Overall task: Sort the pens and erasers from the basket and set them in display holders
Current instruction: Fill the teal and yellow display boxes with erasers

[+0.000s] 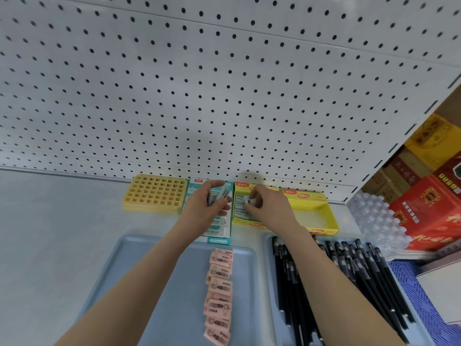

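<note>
While the row of grey erasers (240,208) in the yellow box (249,224) is only part filled, the right hand (270,208) pinches one eraser (250,201) near its far end. The left hand (203,208) grips a loose stack (218,197) over the teal box (217,241). Risks, my read: the stack fans out and drops into the teal box, mixing types; the pinched eraser goes in tilted and jams the row. Pink erasers (219,288) and pens (349,268) wait in the trays (139,258) nearer.

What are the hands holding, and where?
The left hand grips a stack of erasers by its sides; the right hand pinches one eraser by its edges.
</note>
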`<action>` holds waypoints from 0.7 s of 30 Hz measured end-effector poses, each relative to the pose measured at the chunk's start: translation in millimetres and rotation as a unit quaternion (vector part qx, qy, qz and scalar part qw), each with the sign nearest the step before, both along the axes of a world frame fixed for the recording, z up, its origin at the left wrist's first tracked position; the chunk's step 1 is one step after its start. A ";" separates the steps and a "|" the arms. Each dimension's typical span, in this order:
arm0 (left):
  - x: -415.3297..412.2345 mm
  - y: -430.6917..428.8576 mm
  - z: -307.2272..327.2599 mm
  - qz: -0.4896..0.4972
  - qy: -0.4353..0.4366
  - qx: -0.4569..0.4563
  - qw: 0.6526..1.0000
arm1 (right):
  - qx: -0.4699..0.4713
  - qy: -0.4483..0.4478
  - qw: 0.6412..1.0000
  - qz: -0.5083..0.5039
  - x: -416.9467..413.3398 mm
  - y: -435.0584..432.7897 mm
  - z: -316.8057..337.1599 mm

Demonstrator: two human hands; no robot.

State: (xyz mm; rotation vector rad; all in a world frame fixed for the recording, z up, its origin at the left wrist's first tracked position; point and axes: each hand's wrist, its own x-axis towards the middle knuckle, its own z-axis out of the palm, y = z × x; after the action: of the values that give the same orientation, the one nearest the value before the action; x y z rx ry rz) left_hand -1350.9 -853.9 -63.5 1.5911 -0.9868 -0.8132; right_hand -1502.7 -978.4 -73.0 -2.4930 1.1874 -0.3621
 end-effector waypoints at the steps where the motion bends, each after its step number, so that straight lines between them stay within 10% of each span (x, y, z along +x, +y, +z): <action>1: 0.3 0.3 -0.5 0.001 0.001 0.002 1.000 | 0.011 -0.013 1.000 0.004 -0.6 1.4 -0.1; 10: 1.5 -2.9 2.1 0.033 0.022 0.020 0.999 | -0.041 0.059 0.996 0.048 0.1 -14.1 2.5; 21: 2.7 -6.3 0.6 -0.001 0.032 0.052 0.998 | 0.022 -0.129 0.991 -0.034 9.1 -5.3 -2.0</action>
State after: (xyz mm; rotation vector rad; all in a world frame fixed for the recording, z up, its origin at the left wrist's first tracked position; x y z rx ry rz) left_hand -1348.2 -860.2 -62.9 1.6421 -0.9142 -0.9244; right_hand -1493.5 -983.7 -74.9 -2.2884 1.1616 -0.6478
